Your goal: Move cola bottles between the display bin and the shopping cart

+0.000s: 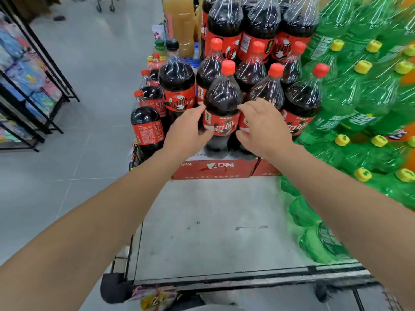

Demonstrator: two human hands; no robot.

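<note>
Front cola bottle (221, 108) upright at the near edge of the red carton (213, 169), among other cola bottles. Left hand (188, 131) and right hand (262, 126) flanking its label, fingers spread and loosely curved, at most touching, not clasping. Green bottles (359, 97) stacked beside.

hands (187, 131): 2 | red-capped cola bottles (221, 108): many, uncountable | yellow caps (363, 66): 12+

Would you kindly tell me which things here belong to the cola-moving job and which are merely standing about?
Job:
front cola bottle, flanked by both hands
left hand
right hand
other cola bottles
red cartons under them

Standing about:
green soda bottles
juice bottle
side shelf
</note>
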